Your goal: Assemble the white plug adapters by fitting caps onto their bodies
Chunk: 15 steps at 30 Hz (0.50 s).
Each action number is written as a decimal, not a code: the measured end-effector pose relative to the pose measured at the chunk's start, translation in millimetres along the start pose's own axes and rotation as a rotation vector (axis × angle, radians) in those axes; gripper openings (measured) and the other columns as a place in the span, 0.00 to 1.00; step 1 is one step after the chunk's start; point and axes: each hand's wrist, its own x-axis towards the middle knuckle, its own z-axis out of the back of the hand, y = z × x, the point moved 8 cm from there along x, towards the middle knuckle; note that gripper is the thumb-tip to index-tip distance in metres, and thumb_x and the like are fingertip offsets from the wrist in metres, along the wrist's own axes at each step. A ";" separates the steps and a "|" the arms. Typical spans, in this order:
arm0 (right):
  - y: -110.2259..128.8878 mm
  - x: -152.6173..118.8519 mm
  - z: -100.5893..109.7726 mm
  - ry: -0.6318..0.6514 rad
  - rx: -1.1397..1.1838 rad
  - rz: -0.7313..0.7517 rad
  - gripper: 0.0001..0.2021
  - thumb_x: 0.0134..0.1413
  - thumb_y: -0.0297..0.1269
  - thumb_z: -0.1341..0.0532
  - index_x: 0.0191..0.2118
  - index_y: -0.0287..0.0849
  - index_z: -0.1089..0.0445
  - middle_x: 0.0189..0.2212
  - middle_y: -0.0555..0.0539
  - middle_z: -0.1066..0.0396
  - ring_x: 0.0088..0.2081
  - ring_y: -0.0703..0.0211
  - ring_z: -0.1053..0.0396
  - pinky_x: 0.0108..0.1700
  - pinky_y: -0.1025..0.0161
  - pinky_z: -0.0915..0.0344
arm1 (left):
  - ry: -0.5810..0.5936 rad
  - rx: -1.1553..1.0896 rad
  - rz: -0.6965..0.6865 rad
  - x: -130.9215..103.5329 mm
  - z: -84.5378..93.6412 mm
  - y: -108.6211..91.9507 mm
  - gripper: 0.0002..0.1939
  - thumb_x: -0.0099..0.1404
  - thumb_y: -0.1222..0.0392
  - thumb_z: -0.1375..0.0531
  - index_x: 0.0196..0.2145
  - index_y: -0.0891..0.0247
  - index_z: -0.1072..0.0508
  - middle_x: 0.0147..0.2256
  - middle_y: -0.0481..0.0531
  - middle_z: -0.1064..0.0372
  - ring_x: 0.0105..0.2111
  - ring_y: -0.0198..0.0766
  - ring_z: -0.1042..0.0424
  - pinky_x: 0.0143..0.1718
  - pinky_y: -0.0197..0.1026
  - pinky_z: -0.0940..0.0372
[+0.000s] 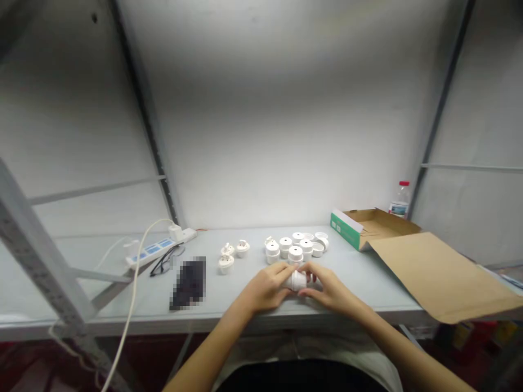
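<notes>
Near the front edge of the table, a small round white plastic housing (299, 281) is held between my two hands. The fingers of my left hand (267, 286) close on its left side. From the right, the thumb and fingers of my right hand (327, 287) grip it. Just beyond my fingers stand several white round caps (295, 253), some with a dark hole on top. Left of them are several white round bases with raised fittings, such as this base (226, 264). My fingers partly hide the held housing.
An open cardboard box (379, 223) lies at the right, its flap (445, 277) spread over the table. Behind it stands a bottle (400, 200). At the left are a power strip (157, 249) with a white cable (134, 294), glasses (166, 260) and a blurred dark patch (190, 283).
</notes>
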 end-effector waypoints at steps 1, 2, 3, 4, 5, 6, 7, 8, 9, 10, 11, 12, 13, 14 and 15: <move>-0.6 -0.2 -0.1 0.001 -0.005 0.009 0.17 0.62 0.42 0.31 0.53 0.46 0.31 0.43 0.47 0.27 0.40 0.53 0.31 0.43 0.58 0.34 | 0.002 0.001 0.002 0.2 -0.3 0.0 0.36 0.65 0.69 0.37 0.69 0.60 0.40 0.56 0.61 0.30 0.55 0.53 0.28 0.57 0.53 0.29; -0.9 -0.3 -0.3 0.001 -0.010 0.020 0.17 0.62 0.41 0.31 0.52 0.46 0.31 0.42 0.47 0.28 0.40 0.53 0.31 0.43 0.58 0.34 | 0.002 0.000 0.006 0.3 -0.4 0.2 0.36 0.66 0.68 0.37 0.69 0.60 0.40 0.56 0.61 0.30 0.55 0.53 0.28 0.57 0.53 0.29; -1.2 -0.4 -0.2 -0.002 -0.016 0.030 0.16 0.61 0.41 0.31 0.52 0.46 0.31 0.42 0.47 0.28 0.40 0.53 0.31 0.44 0.58 0.34 | -0.001 -0.004 0.010 0.4 -0.3 0.5 0.36 0.66 0.68 0.37 0.69 0.60 0.39 0.55 0.61 0.29 0.54 0.53 0.28 0.56 0.53 0.29; -2.0 -0.5 -0.1 -0.006 -0.022 0.034 0.16 0.61 0.40 0.31 0.52 0.46 0.31 0.42 0.47 0.28 0.40 0.53 0.31 0.44 0.58 0.34 | -0.003 -0.009 0.012 0.5 -0.3 0.7 0.36 0.65 0.68 0.36 0.69 0.60 0.39 0.55 0.61 0.29 0.54 0.53 0.28 0.56 0.53 0.28; -3.0 -0.5 -0.1 -0.009 -0.028 0.033 0.16 0.61 0.39 0.31 0.52 0.46 0.31 0.42 0.47 0.28 0.40 0.53 0.31 0.44 0.58 0.34 | -0.003 -0.014 0.014 0.5 -0.5 0.7 0.35 0.65 0.68 0.36 0.68 0.59 0.39 0.55 0.61 0.29 0.54 0.52 0.28 0.56 0.53 0.29; -3.9 -0.5 -0.2 -0.011 -0.034 0.031 0.16 0.60 0.39 0.30 0.51 0.46 0.31 0.41 0.47 0.29 0.40 0.53 0.31 0.44 0.58 0.34 | -0.004 -0.018 0.015 0.5 -0.5 0.7 0.35 0.65 0.68 0.36 0.68 0.60 0.38 0.55 0.61 0.29 0.55 0.52 0.28 0.56 0.53 0.29; -4.3 -0.5 -0.2 -0.014 -0.038 0.031 0.16 0.60 0.38 0.30 0.50 0.46 0.31 0.41 0.47 0.29 0.40 0.53 0.31 0.43 0.57 0.34 | -0.004 -0.021 0.017 0.4 -0.6 0.8 0.35 0.65 0.69 0.36 0.68 0.60 0.38 0.56 0.61 0.29 0.55 0.53 0.28 0.57 0.53 0.29; -4.2 -0.5 -0.1 -0.016 -0.041 0.032 0.15 0.60 0.38 0.30 0.50 0.46 0.31 0.41 0.47 0.29 0.40 0.53 0.31 0.43 0.57 0.34 | -0.006 -0.022 0.021 0.3 -0.6 0.9 0.35 0.65 0.69 0.36 0.68 0.60 0.38 0.56 0.62 0.30 0.55 0.53 0.28 0.57 0.53 0.29; -3.7 -0.6 -0.3 -0.014 -0.042 0.033 0.15 0.60 0.38 0.30 0.49 0.46 0.31 0.41 0.47 0.29 0.40 0.53 0.31 0.43 0.57 0.34 | -0.006 -0.024 0.026 0.1 -0.7 1.2 0.35 0.65 0.68 0.36 0.68 0.61 0.38 0.56 0.62 0.30 0.56 0.53 0.28 0.58 0.53 0.30; -2.7 -0.6 -0.4 -0.010 -0.043 0.036 0.14 0.60 0.38 0.31 0.49 0.47 0.31 0.42 0.47 0.29 0.41 0.53 0.31 0.43 0.57 0.33 | -0.007 -0.027 0.034 -0.1 -0.8 1.7 0.35 0.66 0.67 0.35 0.68 0.61 0.38 0.57 0.62 0.30 0.56 0.53 0.28 0.58 0.54 0.30; -1.3 -0.6 -0.5 -0.007 -0.042 0.041 0.14 0.61 0.37 0.31 0.50 0.47 0.31 0.43 0.47 0.29 0.41 0.53 0.31 0.44 0.58 0.33 | -0.009 -0.030 0.043 -0.4 -0.8 2.3 0.34 0.66 0.66 0.35 0.68 0.61 0.38 0.57 0.62 0.30 0.56 0.54 0.28 0.59 0.54 0.30; 0.5 -0.7 -0.4 -0.003 -0.041 0.048 0.13 0.61 0.37 0.32 0.50 0.47 0.31 0.43 0.47 0.29 0.41 0.53 0.31 0.44 0.58 0.33 | -0.011 -0.034 0.049 -0.6 -0.9 2.6 0.34 0.67 0.65 0.35 0.68 0.60 0.38 0.57 0.62 0.29 0.56 0.54 0.28 0.58 0.54 0.30; 2.2 -0.6 -0.3 -0.002 -0.039 0.054 0.13 0.61 0.36 0.32 0.50 0.47 0.31 0.43 0.46 0.29 0.41 0.53 0.31 0.44 0.58 0.33 | -0.009 -0.039 0.050 -0.8 -1.2 2.6 0.33 0.67 0.64 0.35 0.67 0.60 0.37 0.57 0.62 0.29 0.56 0.54 0.28 0.58 0.54 0.30; 3.3 -0.6 -0.1 -0.001 -0.037 0.057 0.13 0.61 0.35 0.32 0.50 0.47 0.30 0.43 0.46 0.28 0.41 0.54 0.31 0.44 0.58 0.32 | -0.007 -0.042 0.049 -1.0 -1.6 2.5 0.32 0.67 0.63 0.35 0.67 0.60 0.36 0.57 0.62 0.29 0.56 0.54 0.27 0.58 0.54 0.30; 4.3 -0.5 0.2 -0.004 -0.037 0.058 0.13 0.60 0.35 0.32 0.50 0.47 0.30 0.43 0.47 0.28 0.41 0.54 0.31 0.44 0.58 0.32 | -0.007 -0.042 0.049 -1.1 -1.7 2.4 0.31 0.67 0.63 0.35 0.66 0.60 0.36 0.57 0.62 0.29 0.56 0.54 0.27 0.58 0.54 0.30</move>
